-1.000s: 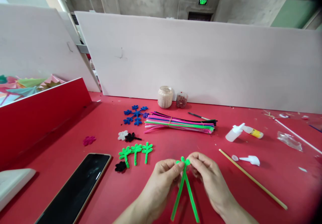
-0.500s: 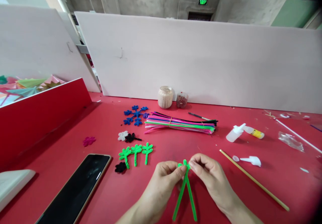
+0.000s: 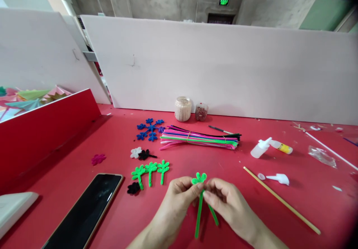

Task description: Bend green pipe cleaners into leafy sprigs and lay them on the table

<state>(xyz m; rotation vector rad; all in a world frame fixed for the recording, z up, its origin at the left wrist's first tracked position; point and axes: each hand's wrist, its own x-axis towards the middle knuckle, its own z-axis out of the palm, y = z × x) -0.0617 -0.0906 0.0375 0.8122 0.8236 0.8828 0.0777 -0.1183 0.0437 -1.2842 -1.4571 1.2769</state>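
Note:
A green pipe cleaner (image 3: 199,208) with a small looped leaf shape at its top is pinched between both my hands just above the red table (image 3: 307,189). My left hand (image 3: 179,200) grips it under the loops with thumb and forefinger. My right hand (image 3: 226,204) is closed on the stems a little lower, from the right. Its two loose ends point down toward me. Three finished green leaf shapes (image 3: 151,170) lie on the table to the left of my hands.
A bundle of coloured pipe cleaners (image 3: 198,137) lies further back, with blue flower shapes (image 3: 149,128), white and black flowers (image 3: 141,153) and two small jars (image 3: 183,108). A phone (image 3: 89,208) lies at the left. Glue bottle (image 3: 270,146) and wooden stick (image 3: 282,200) sit at right.
The leaf loops now stand clear above my fingers. My right hand has slid down from the top onto the stems, and the two stem ends have closed together.

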